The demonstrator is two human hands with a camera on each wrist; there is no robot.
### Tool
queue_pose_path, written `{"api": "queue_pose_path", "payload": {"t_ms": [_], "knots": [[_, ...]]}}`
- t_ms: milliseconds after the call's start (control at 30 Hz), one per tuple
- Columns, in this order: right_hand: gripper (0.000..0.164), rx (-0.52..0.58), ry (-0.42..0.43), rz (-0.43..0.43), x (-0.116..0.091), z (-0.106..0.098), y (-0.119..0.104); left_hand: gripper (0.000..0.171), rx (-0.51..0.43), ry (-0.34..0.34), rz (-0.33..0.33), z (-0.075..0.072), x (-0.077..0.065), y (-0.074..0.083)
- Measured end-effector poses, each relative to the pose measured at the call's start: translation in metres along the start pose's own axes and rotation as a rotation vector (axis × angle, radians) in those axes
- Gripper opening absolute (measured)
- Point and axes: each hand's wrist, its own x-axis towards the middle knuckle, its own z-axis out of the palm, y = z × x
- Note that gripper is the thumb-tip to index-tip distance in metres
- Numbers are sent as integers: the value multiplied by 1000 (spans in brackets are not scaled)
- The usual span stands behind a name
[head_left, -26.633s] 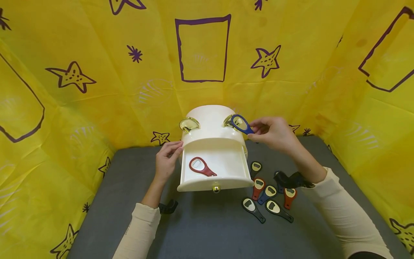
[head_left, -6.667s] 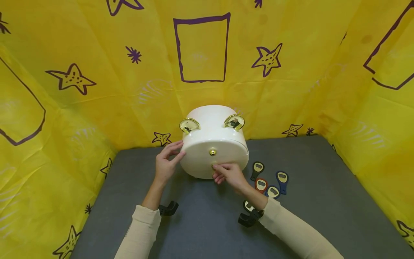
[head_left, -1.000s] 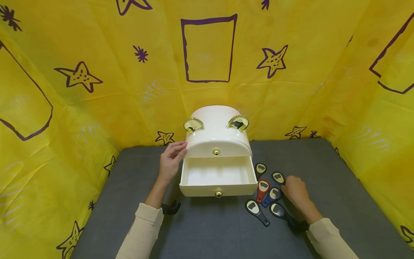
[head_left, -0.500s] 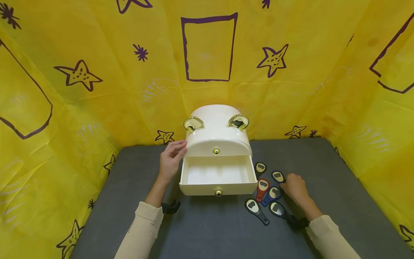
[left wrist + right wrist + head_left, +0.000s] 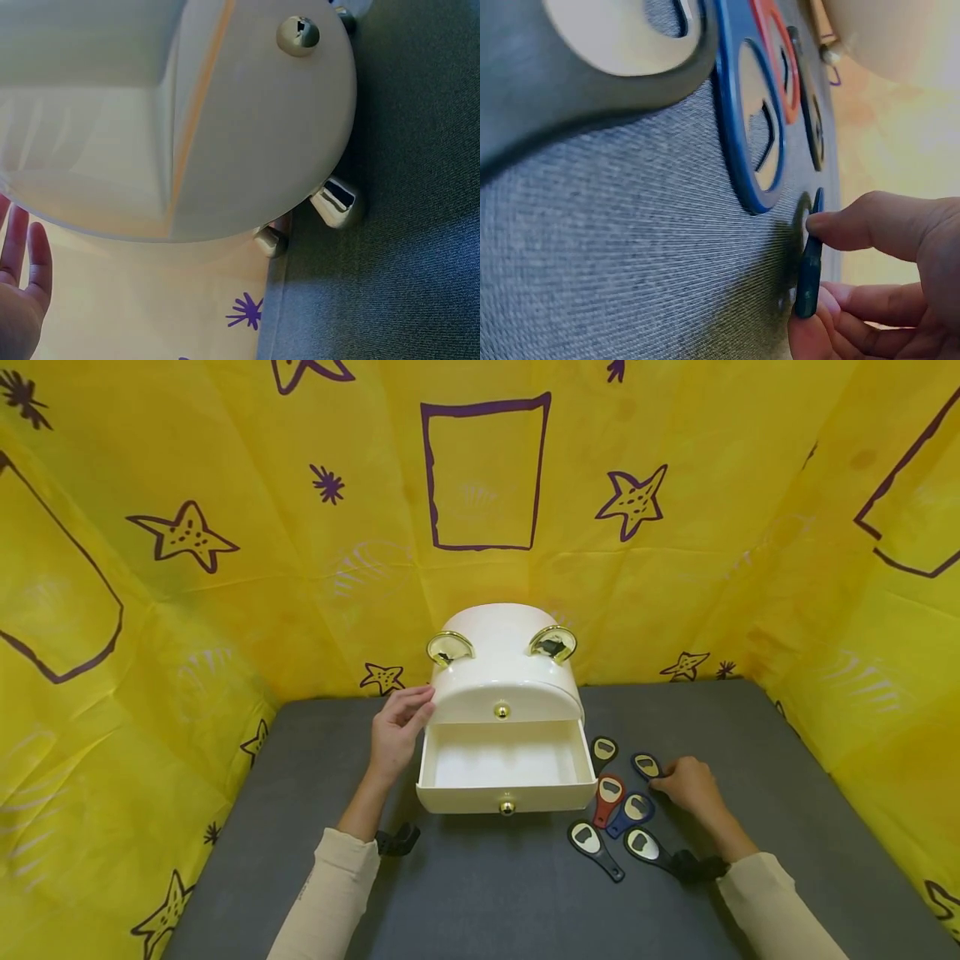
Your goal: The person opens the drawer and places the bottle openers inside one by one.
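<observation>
A white drawer box (image 5: 498,647) with gold ears and feet stands at mid-table, its lower drawer (image 5: 506,797) pulled out with a bare white floor. My left hand (image 5: 393,735) rests its fingertips on the box's left side; in the left wrist view its fingers are fairly straight. To the right of the box, my right hand (image 5: 688,785) pinches a blue bottle opener (image 5: 647,766) by its handle between thumb and fingers. In the right wrist view this opener (image 5: 808,277) is edge-on, tipped up off the cloth, with its shadow beside it.
Several bottle openers lie close together right of the drawer: a red one (image 5: 608,797), another blue one (image 5: 632,812) and black ones such as the front one (image 5: 592,847). The upper drawer (image 5: 480,703) is closed. Yellow patterned cloth (image 5: 322,610) surrounds the grey table (image 5: 465,893).
Earlier the upper drawer, holding a red opener, stood out; later both drawers were closed. Now the lower one is out. In the last second my right hand has tilted the blue opener slightly.
</observation>
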Motion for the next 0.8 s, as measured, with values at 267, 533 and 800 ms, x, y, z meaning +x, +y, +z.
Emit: {"api": "queue_pose_path", "payload": {"t_ms": [267, 533, 800], "knots": [[33, 120, -42, 17, -2, -9, -3, 20, 5, 2, -8, 1, -1, 0], [36, 204, -47, 3, -4, -25, -23, 19, -8, 10, -7, 2, -1, -1], [35, 258, -25, -48, -9, -40, -45, 20, 3, 9, -20, 1, -1, -1]]}}
